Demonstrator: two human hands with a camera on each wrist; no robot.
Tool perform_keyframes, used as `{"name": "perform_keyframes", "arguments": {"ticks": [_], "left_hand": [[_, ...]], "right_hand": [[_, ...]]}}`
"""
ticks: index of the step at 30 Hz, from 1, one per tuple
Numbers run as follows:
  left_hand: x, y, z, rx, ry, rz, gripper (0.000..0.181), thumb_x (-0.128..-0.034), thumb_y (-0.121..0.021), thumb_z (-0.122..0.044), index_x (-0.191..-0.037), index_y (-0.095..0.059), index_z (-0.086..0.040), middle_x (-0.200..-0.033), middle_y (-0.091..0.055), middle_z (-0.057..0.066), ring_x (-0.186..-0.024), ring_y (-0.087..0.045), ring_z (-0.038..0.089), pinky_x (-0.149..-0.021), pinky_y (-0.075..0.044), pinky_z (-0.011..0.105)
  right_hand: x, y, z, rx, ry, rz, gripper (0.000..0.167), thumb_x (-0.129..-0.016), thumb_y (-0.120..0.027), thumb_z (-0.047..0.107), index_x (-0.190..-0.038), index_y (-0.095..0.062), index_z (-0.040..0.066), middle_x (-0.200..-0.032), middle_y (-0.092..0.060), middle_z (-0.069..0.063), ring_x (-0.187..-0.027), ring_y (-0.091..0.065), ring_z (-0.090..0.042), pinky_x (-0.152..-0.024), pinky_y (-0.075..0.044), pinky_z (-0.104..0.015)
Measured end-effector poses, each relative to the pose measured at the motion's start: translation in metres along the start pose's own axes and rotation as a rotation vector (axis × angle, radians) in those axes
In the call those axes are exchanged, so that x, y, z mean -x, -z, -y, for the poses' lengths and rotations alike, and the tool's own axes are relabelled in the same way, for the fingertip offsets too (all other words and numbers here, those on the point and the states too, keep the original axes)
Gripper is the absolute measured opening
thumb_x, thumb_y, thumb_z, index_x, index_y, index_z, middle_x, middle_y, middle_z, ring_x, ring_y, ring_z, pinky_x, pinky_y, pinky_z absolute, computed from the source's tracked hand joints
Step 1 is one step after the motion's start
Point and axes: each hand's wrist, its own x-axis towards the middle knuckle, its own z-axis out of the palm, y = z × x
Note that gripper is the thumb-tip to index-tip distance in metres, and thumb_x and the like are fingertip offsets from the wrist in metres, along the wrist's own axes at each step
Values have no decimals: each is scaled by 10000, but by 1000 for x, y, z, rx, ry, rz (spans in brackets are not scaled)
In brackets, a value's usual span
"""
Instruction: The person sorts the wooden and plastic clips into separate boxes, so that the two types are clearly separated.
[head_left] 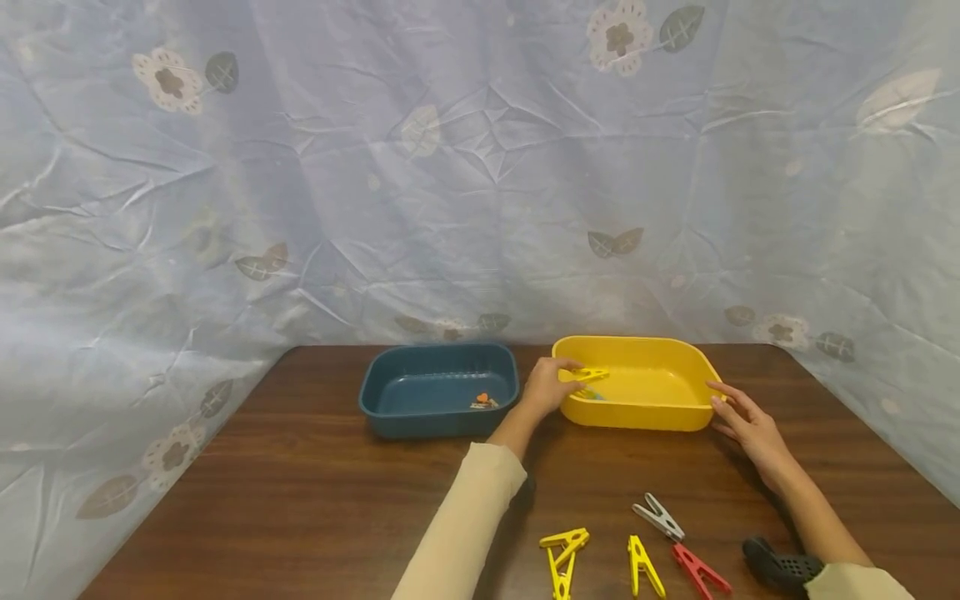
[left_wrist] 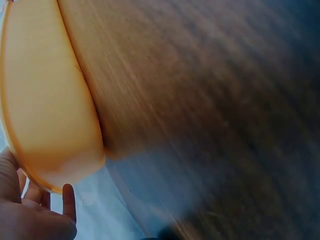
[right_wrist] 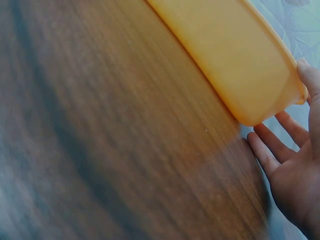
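A shallow yellow bin [head_left: 637, 417], rectangular with rounded corners, a smooth glossy surface and an outward-turned rim, is sitting upright on the counter [head_left: 427, 492]. Its open top is facing up and its long side is running left to right, near the counter's back edge. Inside, a yellow clip [head_left: 595, 375] is lying toward the left end, with something blue [head_left: 594, 396] showing just in front of it. The left hand [head_left: 548, 385] and right hand [head_left: 752, 431] are resting at its short ends.
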Motion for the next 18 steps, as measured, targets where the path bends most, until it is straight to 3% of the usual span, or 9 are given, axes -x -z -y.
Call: {"name": "perform_keyframes", "arguments": {"ticks": [18], "left_hand": [[1, 0, -2, -4, 22, 2, 290, -815, -715, -192, -1101, -687, -156, -1163, -588, 9, -1192, -429, 196, -957, -359, 324]], "right_hand": [[-1, -1, -2, -40, 32, -4, 457, -990, -430, 247, -1406, -359, 74, -1329, -342, -127, -1029, -475, 59, -774, -472, -184]]}}
